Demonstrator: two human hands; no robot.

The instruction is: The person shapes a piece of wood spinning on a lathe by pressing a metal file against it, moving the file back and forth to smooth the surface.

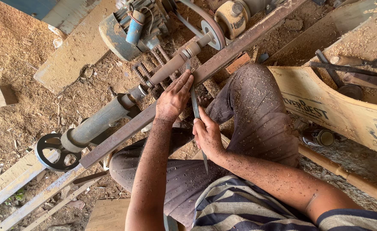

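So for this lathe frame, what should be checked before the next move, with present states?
1. Left hand steadies the chisel near its tip: ok.
2. Right hand grips the chisel lower down: ok.
3. Chisel laid across the rust-brown rail: ok.
4. Wooden workpiece held at both ends of the lathe: ok.
5. Workpiece spinning: cannot tell.
6. Chisel tip touching the wood: cannot tell, fingers hide it.

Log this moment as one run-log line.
left hand: steadies chisel on rail | right hand: grips chisel | chisel tip: at workpiece on lathe
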